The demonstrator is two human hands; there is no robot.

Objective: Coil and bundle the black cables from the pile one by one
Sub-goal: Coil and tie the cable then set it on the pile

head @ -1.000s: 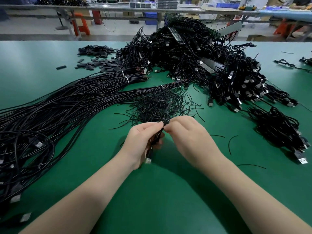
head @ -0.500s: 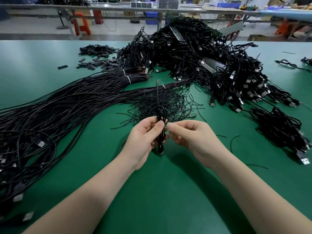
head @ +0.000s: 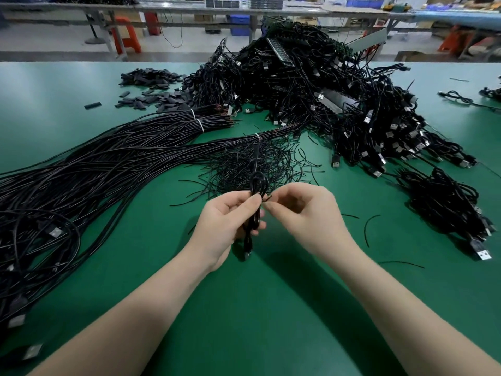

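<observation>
My left hand (head: pixel 226 222) grips a folded black cable (head: pixel 256 189) upright above the green table (head: pixel 271 308). Its loops stick out above my fingers, one free end stands straight up, and a plug hangs below my palm. My right hand (head: pixel 303 210) pinches a thin black twist tie at the coil's middle, just right of my left thumb. To the left lie long straight black cables (head: pixel 108 164) tied in bunches with white bands. A loose heap of thin black ties (head: pixel 252 161) sits right behind my hands.
A big pile of coiled USB cables (head: pixel 325 90) fills the far middle and right. A smaller heap of coiled cables (head: pixel 447 202) lies at the right. Black sleeve pieces (head: pixel 154 88) are scattered far left. Stray ties lie on the table right of my right hand.
The hands have opened out from a tight clasp. The cable now stands upright in my left hand with its loops and free end showing, and my right hand has shifted to pinch the tie.
</observation>
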